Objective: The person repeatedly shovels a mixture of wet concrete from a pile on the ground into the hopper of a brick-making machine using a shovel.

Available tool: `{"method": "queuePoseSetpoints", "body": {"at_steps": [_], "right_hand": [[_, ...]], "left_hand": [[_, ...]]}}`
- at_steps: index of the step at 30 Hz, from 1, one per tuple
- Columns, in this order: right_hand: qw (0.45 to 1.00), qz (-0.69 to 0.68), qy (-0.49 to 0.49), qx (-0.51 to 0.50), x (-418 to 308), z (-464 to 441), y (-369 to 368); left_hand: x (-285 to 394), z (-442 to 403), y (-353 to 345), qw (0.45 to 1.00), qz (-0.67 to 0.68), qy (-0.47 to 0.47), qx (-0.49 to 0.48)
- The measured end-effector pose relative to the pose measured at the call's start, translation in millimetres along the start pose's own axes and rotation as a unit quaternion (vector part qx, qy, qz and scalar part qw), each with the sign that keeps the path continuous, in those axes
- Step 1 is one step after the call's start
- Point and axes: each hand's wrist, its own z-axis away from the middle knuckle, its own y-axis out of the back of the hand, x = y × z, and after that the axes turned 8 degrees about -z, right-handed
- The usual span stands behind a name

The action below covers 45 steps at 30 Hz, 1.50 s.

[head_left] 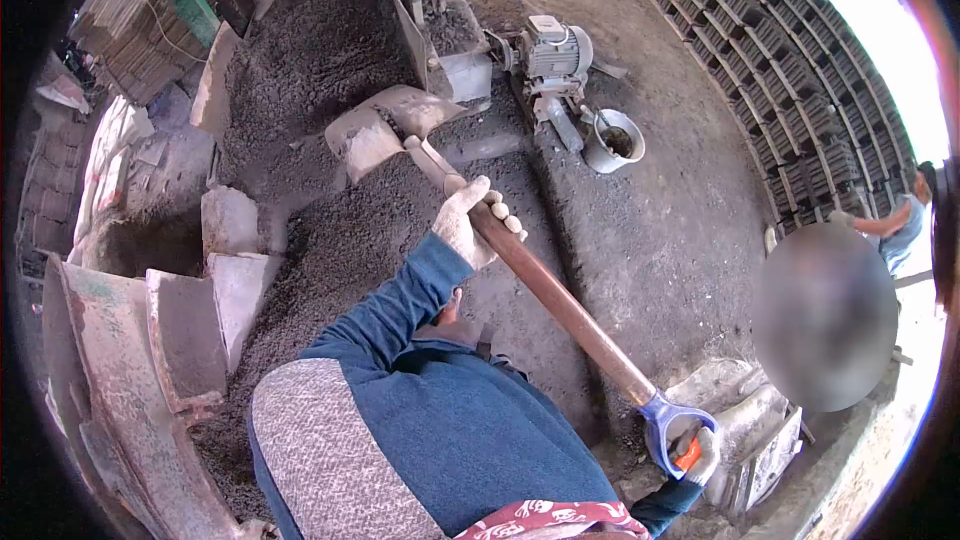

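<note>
Okay, shovel (pixel 590 334) slants between the hands: left hand (pixel 466 224) wraps shaft (pixel 548 287), right hand (pixel 706 454) closes round blue grip (pixel 659 411). Probably stiff, heavier toward blade (pixel 372 143) beyond left hand; hold shaft and grip.

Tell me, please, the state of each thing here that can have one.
Shovel: held slanting.
Left hand: closed around shaft.
Right hand: closed on blue grip.
Bucket: upright, open, partly filled.
Electric motor: running or stopped, cannot tell.
Racks: loaded.
Dark loose material: heaped.
</note>
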Motion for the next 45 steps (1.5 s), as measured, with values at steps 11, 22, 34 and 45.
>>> {"method": "queuePoseSetpoints", "body": {"at_steps": [11,22,34,45], "right_hand": [[0.84,0.146,0.508,0.122,6.4,-1.3,-92.9],[0.998,-0.015,0.057,-0.023,-49.7,-19.4,-166.1],[0.972,-0.007,0.119,-0.202,22.2,5.8,-338.3],[0.364,0.133,0.912,0.132,-365.2,-56.5,-358.0]], "left_hand": [[54.2,-20.3,0.1,0.998,0.019,0.039,0.048],[47.6,-29.2,2.6,0.992,-0.051,0.031,0.107],[204.6,-77.5,21.0,0.955,-0.107,-0.165,0.222],[102.5,-6.9,-40.6,0.923,-0.093,-0.221,-0.301]]}}
